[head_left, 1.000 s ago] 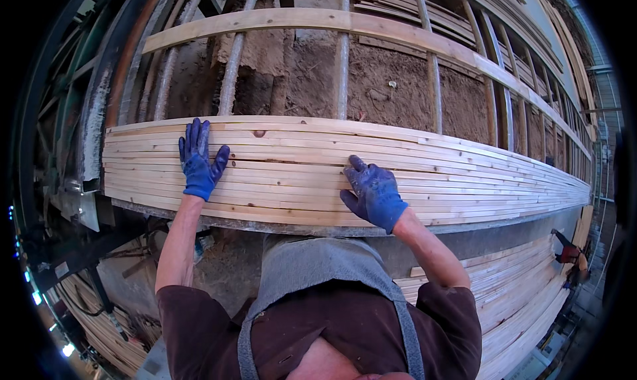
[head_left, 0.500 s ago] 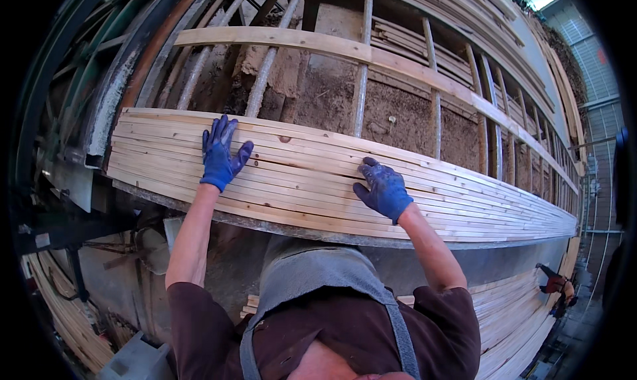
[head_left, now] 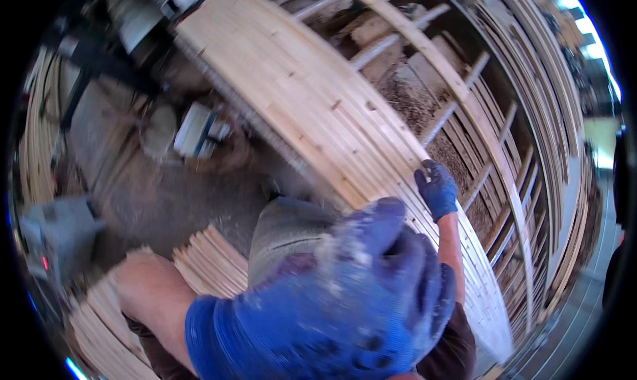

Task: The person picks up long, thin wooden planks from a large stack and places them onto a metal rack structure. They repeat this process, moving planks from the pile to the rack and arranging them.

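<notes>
My left hand [head_left: 332, 294], in a blue work glove with whitish dust, is raised very close to the camera and covers the lower middle of the view. Motion smears it, so its fingers cannot be made out well. Below my gloved right hand [head_left: 438, 189] lies a row of long, pale wooden boards [head_left: 302, 88] set side by side. That hand touches the row's far edge, its fingers slightly bent and apart, gripping nothing I can see. Dark knots dot the boards. My left hand hides part of their near end.
Past the boards runs a frame of metal bars [head_left: 441, 125] with a long wooden rail [head_left: 458, 81] across it, over dirt and wood chips. More planks [head_left: 212, 257] lie at lower left, near a grey box [head_left: 61, 237]. A white container [head_left: 194, 129] stands on the floor.
My left hand has lifted off the boards and come up close to the camera. The view has swung, so the boards now slant down to the right. My right hand has shifted to their far edge.
</notes>
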The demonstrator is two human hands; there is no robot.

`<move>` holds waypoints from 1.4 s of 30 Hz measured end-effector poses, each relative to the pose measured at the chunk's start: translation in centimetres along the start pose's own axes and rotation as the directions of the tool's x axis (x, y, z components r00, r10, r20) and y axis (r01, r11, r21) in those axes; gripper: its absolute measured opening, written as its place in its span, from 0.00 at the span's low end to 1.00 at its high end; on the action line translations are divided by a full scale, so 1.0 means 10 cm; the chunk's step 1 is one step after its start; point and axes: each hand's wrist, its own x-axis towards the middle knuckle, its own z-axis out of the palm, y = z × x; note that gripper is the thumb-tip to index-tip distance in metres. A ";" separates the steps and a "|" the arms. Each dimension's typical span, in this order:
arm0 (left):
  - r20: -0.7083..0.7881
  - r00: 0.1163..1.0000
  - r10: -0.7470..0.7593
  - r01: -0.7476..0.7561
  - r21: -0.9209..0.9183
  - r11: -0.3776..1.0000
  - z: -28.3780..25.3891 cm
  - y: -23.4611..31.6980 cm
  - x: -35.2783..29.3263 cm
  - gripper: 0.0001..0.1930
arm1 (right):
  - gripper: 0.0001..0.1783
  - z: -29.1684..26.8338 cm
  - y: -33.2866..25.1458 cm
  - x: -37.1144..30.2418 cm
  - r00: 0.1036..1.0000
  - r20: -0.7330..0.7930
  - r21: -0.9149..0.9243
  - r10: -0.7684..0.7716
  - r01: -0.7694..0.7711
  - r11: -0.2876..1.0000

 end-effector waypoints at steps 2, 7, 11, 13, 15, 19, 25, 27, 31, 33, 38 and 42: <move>0.406 0.914 0.024 -0.263 0.546 0.796 -0.12 0.02 -0.26 0.22 | 0.19 -0.05 -0.34 0.11 0.995 0.047 -0.030 -0.090 0.092 0.995; 0.865 0.451 -0.220 -0.501 0.449 0.740 -0.47 0.61 -0.40 0.20 | 0.17 0.24 -1.91 -0.04 0.902 0.236 0.503 -0.362 0.206 0.840; 0.831 0.485 -0.275 -0.786 0.551 0.279 0.06 0.76 -1.84 0.17 | 0.16 0.98 -3.07 -0.33 0.570 0.398 0.700 -0.718 0.317 0.640; 0.874 0.429 -0.226 -0.898 0.439 -0.007 0.20 0.82 -2.74 0.16 | 0.16 1.43 -3.54 -0.50 0.390 0.451 0.709 -0.803 0.390 0.588; 0.929 0.350 -0.122 -0.912 0.308 -0.271 0.34 0.98 -3.56 0.15 | 0.16 1.88 -3.82 -0.61 0.279 0.510 0.675 -0.814 0.456 0.580; 0.946 0.008 0.324 -0.619 0.259 -0.742 -0.01 1.63 -4.75 0.15 | 0.15 2.76 -4.34 -0.55 0.013 0.696 0.597 -0.718 0.545 0.588; 0.704 -0.645 0.298 -0.335 0.091 -0.938 -0.86 3.26 -6.06 0.19 | 0.12 3.99 -5.86 -0.37 -0.231 0.912 0.394 -0.339 0.267 0.879; 0.571 -0.636 0.519 -0.504 0.203 -0.840 -1.04 3.22 -6.52 0.20 | 0.14 3.81 -7.07 -0.46 -0.244 0.910 0.412 -0.334 0.595 0.690; 0.404 -0.812 0.421 -0.427 0.080 -0.901 -1.00 3.30 -7.24 0.22 | 0.08 4.73 -9.06 -0.52 -0.455 0.781 0.624 -0.427 0.585 0.518; 0.327 -0.841 0.431 -0.453 0.011 -0.892 -0.85 3.44 -7.79 0.22 | 0.09 5.45 -10.18 -0.41 -0.731 0.269 0.744 -0.627 0.571 -0.347; -0.001 -0.861 0.509 -0.507 -0.090 -0.857 -1.03 3.51 -8.12 0.23 | 0.12 5.27 -12.55 -1.57 -0.839 0.143 0.908 -0.524 0.322 -0.267; -0.202 -0.834 0.513 -0.467 -0.238 -0.852 -1.22 3.58 -8.26 0.24 | 0.12 4.32 -13.56 -2.81 -0.831 0.166 0.977 -0.531 0.213 -0.028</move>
